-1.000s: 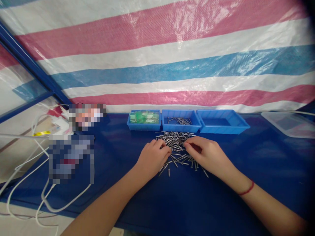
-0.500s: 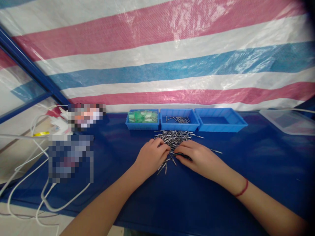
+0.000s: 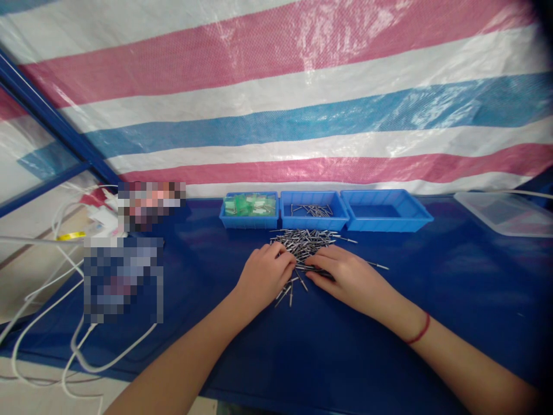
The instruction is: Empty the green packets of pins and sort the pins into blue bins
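Head view. Two bare hands at a heap of rivets (image 3: pixel 305 242) on the bench (image 3: pixel 298 351). Compared with a second ago, the right hand (image 3: pixel 352 279) lies farther in toward the left hand (image 3: pixel 264 276), and the rivets that fanned out over the near right side no longer show there; some may be covered by the palm. One stray rivet (image 3: pixel 378 266) now shows beyond the right hand, apart from the heap. Over the last half second the hands have scarcely shifted. The narrower gap between them suggests that the loose rivets are being held closer together. The left hand is curled at the heap's left edge, thumb near the forefinger; whether it pinches a rivet cannot be told. The right hand has its thumb below and its fingers above, tips slightly apart, with rivets visible between them; whether they are gripped cannot be told. A few rivets splay from the near side, just beside the left fingertips.

Containers: three blue bins stand in a row just behind the heap. The left bin (image 3: pixel 249 223) holds green packets (image 3: pixel 248 203), with some whitish pieces among them. The middle bin (image 3: pixel 314 223) holds a small loose layer of rivets. The right bin (image 3: pixel 386 223), the widest, shows its ribbed inner wall. Farther right lies a clear tray or lid (image 3: pixel 496 216).
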The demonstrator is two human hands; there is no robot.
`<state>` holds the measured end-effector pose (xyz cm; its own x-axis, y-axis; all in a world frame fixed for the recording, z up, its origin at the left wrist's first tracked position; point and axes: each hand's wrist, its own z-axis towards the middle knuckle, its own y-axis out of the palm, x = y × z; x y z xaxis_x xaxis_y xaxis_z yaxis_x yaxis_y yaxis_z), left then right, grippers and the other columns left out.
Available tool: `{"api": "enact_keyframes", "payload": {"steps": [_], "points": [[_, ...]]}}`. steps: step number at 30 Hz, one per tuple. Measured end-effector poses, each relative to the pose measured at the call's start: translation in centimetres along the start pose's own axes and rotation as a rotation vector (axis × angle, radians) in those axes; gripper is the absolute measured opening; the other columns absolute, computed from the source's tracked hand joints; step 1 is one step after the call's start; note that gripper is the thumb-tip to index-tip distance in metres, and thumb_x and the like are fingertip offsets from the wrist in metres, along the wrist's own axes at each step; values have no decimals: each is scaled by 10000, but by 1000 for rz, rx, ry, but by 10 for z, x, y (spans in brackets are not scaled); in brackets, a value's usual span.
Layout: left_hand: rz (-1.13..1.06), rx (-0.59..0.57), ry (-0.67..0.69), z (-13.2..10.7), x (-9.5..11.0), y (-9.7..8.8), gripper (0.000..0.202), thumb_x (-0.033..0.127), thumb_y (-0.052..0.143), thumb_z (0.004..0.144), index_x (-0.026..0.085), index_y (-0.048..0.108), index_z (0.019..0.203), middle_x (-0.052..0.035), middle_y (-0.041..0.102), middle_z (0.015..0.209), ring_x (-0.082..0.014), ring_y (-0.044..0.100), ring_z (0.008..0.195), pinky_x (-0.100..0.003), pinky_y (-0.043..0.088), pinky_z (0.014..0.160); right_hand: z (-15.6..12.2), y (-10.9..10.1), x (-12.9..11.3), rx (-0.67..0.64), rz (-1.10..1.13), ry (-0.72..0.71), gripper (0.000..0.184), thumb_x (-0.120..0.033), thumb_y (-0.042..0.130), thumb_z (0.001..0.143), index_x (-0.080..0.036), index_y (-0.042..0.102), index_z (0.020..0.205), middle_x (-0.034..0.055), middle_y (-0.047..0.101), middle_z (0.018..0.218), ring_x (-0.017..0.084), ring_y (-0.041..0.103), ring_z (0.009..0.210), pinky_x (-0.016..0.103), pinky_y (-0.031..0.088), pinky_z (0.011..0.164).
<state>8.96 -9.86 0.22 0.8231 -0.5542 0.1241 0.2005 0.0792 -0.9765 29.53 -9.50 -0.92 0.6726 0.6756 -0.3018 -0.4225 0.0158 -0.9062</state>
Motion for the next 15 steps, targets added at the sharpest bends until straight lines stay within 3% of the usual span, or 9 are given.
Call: {"api": "enact_keyframes", "payload": {"steps": [15], "points": [[-5,47,11,0,2,3,227,286,430,973,209,639,1012,-48,602,1021,-181,543,883,-319,413,757,2,1,-1,26,-56,-8,150,-178,506,921,-189,650,880,51,628,809,207,580,796,341,460,741]]}}
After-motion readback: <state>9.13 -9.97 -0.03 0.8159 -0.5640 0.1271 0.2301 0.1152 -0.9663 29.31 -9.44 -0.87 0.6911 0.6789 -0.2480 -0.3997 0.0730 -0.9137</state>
